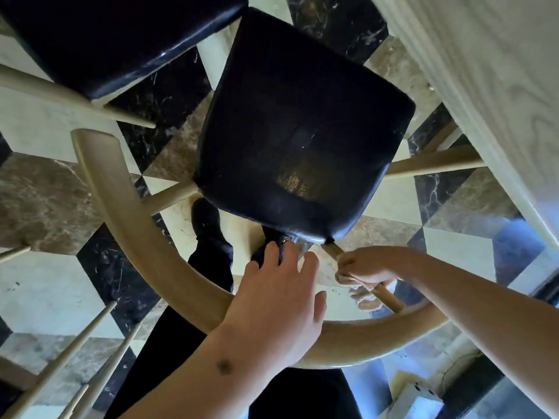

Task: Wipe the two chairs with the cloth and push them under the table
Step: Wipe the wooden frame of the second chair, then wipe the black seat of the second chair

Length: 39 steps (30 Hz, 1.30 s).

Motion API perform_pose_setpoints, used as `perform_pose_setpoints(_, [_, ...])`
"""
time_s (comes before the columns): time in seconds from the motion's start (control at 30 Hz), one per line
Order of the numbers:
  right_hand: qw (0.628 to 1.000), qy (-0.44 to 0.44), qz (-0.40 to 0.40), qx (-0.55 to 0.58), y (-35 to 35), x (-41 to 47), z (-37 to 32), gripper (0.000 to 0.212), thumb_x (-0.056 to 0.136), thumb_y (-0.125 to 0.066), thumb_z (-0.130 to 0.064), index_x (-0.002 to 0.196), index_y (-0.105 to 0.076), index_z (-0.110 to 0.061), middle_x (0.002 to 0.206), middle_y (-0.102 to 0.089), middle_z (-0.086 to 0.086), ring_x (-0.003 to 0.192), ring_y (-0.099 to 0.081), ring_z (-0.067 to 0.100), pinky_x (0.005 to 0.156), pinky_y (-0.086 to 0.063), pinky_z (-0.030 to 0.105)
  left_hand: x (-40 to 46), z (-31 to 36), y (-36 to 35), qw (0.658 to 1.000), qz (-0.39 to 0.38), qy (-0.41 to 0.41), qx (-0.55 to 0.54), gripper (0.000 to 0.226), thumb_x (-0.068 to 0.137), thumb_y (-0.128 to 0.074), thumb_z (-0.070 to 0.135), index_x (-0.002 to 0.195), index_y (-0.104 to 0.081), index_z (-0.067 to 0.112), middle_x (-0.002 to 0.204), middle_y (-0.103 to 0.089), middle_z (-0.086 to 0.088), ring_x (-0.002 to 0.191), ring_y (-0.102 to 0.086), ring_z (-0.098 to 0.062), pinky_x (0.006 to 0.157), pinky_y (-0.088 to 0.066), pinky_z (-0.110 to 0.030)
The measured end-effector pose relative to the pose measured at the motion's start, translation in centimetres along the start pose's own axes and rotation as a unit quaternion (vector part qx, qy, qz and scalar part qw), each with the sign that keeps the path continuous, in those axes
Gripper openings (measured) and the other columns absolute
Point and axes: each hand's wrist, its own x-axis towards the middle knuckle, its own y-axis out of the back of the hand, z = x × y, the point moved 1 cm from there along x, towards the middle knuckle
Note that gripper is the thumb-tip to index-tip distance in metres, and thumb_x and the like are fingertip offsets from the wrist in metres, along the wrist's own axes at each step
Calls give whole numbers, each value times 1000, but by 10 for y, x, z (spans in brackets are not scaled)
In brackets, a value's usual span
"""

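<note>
I look straight down on a chair with a black padded seat (pixel 302 140) and a curved pale wooden backrest rail (pixel 127 225). My right hand (pixel 367 264) grips a pale cloth (pixel 343 277) wrapped round a wooden spindle (pixel 390 299) between seat and rail. My left hand (pixel 281 300) hovers over the rail with fingers spread and relaxed, holding nothing. A second chair's black seat (pixel 115 34) fills the upper left. The pale wooden table (pixel 490 86) runs along the right edge.
The floor is glossy marble in black, brown and cream diamonds (pixel 45 201). My dark trouser legs and a shoe (pixel 208 225) stand behind the chair. More spindles (pixel 69 355) of another chair back cross the lower left. A small white box (pixel 420 400) lies at the bottom right.
</note>
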Motion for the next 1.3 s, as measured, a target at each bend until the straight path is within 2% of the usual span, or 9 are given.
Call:
perform_pose_setpoints(0.3, [986,59,-48,147,24,-60,34,43,62,-69,-82,82,-62,-44,81,-62,-24,72,-58,-1,76,-51,19,2,0,-2,997,12,13,-73,47,96,-31,52,137,-32,28,138,-43,2,123,-39,-19,94,-43,-36])
perform_pose_setpoints(0.37, [973,103,-37,203,39,-56,44,65,55,-88,-67,110,-59,-50,122,-60,-29,111,-62,2,99,-52,30,2,0,0,995,1,15,-102,49,97,-32,51,141,-27,31,141,-40,5,127,-35,-16,100,-41,-34])
perform_pose_setpoints(0.43, [947,127,5,294,59,-44,53,80,57,-98,-35,126,-59,-25,134,-62,-2,119,-63,24,97,-56,46,2,-9,9,993,-26,16,-112,47,96,-34,54,139,-31,34,144,-35,9,131,-31,-14,103,-40,-33])
perform_pose_setpoints(0.6, [887,127,223,384,109,-37,52,68,72,-73,-9,128,-49,-38,132,-58,19,116,-60,36,100,-49,49,42,-66,84,995,-12,17,-100,45,94,-36,58,133,-43,37,135,-45,16,124,-44,-8,100,-44,-32])
perform_pose_setpoints(0.73, [796,83,360,480,142,-22,57,40,89,-62,-10,126,-50,-20,116,-60,22,97,-60,31,83,-51,43,124,-121,123,997,8,54,-58,45,98,-41,47,141,-44,34,144,-49,7,118,-55,-15,98,-46,-38])
perform_pose_setpoints(0.87, [678,49,537,500,182,-9,38,33,102,-54,-26,130,-61,-10,111,-68,14,95,-61,31,73,-49,10,205,-177,117,997,-69,19,5,54,101,-41,37,154,-31,33,164,-23,8,146,-29,-15,116,-28,-34])
perform_pose_setpoints(1.0, [652,-13,676,343,235,22,3,42,96,-43,-34,129,-59,-14,130,-61,22,116,-57,44,93,-46,43,252,-219,97,983,-143,-44,104,61,99,-42,35,157,-20,36,166,3,15,153,-2,-14,121,-19,-38])
perform_pose_setpoints(1.13, [625,-11,730,276,287,54,-43,41,86,-35,-37,122,-52,-27,111,-67,15,94,-63,42,73,-40,37,256,-242,79,984,-131,-94,70,57,100,-43,33,155,-27,33,167,2,12,151,1,-4,122,-18,-39])
perform_pose_setpoints(1.3, [514,19,818,256,333,46,-86,31,93,-38,-27,106,-63,-13,90,-69,15,77,-62,40,63,-37,33,249,-270,77,991,-98,-86,-9,48,100,-45,35,147,-40,42,165,-5,22,132,-40,-13,77,-40,-14])
